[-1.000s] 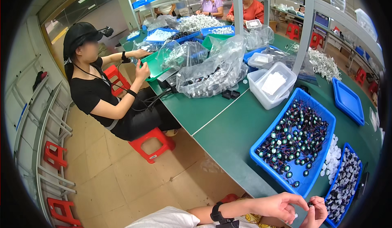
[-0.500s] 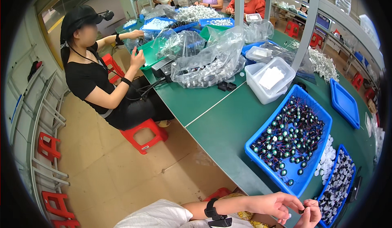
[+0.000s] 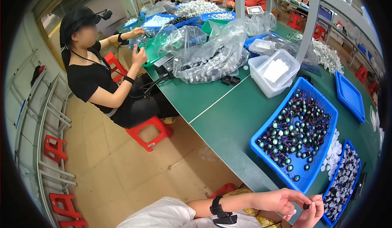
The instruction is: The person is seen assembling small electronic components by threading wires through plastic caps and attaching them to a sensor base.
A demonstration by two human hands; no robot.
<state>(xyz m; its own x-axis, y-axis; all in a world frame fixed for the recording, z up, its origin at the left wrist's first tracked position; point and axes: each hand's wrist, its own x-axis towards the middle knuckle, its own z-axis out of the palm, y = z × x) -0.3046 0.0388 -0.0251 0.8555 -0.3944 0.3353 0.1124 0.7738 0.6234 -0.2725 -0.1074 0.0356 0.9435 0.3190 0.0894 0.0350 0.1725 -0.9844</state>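
My left hand (image 3: 281, 200), its wrist in a black strap, is closed with its fingertips at a small black round part (image 3: 306, 206). My right hand (image 3: 312, 214) pinches the same part from the other side, near the lower right edge. A small white piece (image 3: 294, 212) shows under the curled fingers of my left hand. Just beyond both hands is a blue tray (image 3: 267, 162) with many black round parts with green-and-silver faces and thin wires (image 3: 300, 126). Right beside my right hand, a narrower blue tray (image 3: 326, 195) holds black and white discs (image 3: 343, 181).
Loose white discs (image 3: 332, 154) lie between the trays on the green table (image 3: 220, 126). Farther off are a clear plastic box (image 3: 271, 89), a bag of parts (image 3: 212, 65) and blue lids (image 3: 350, 97). A co-worker (image 3: 92, 73) sits at left on a red stool (image 3: 149, 134).
The view has shifted slightly, so the trays and table sit a little farther right. My hands keep their pinch on the small black part, the fingers drawn closer around it.
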